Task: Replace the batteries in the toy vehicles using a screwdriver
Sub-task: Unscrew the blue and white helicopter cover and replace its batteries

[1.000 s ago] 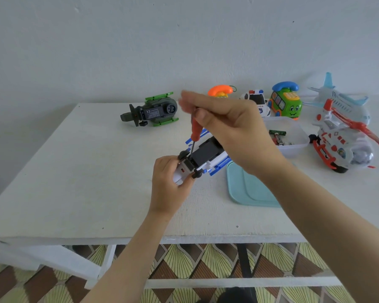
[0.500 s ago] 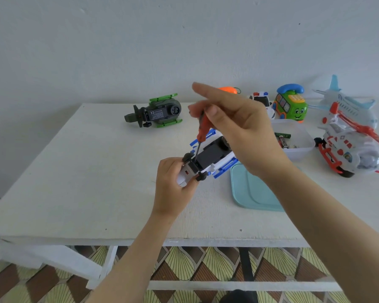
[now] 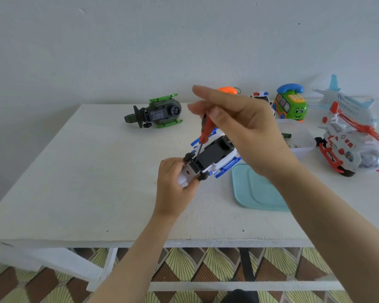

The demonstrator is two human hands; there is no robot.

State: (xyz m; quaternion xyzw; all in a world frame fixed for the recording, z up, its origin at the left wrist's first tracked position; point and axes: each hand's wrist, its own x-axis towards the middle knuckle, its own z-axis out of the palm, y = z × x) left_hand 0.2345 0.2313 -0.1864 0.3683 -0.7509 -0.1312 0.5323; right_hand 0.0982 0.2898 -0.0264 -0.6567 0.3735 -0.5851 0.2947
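A white and blue toy vehicle (image 3: 214,157) lies upside down at the middle of the white table (image 3: 74,182), its black battery cover facing up. My left hand (image 3: 175,184) grips its near end. My right hand (image 3: 239,125) pinches a small red-handled screwdriver (image 3: 206,130) between thumb and fingers. The screwdriver's thin shaft points down to the near end of the black cover. A clear tub (image 3: 302,138) with batteries stands to the right, partly hidden behind my right hand.
A green and black toy vehicle (image 3: 158,112) lies upside down at the back. A teal lid (image 3: 254,191) lies right of the held toy. At the back right stand a green phone bus (image 3: 291,106), a small police car (image 3: 262,96), a red and white helicopter (image 3: 346,145) and a plane (image 3: 346,99).
My right hand has shifted slightly on the screwdriver handle, its fingers turning. The toy and my left hand have stayed in place; the camera view has drifted a little.
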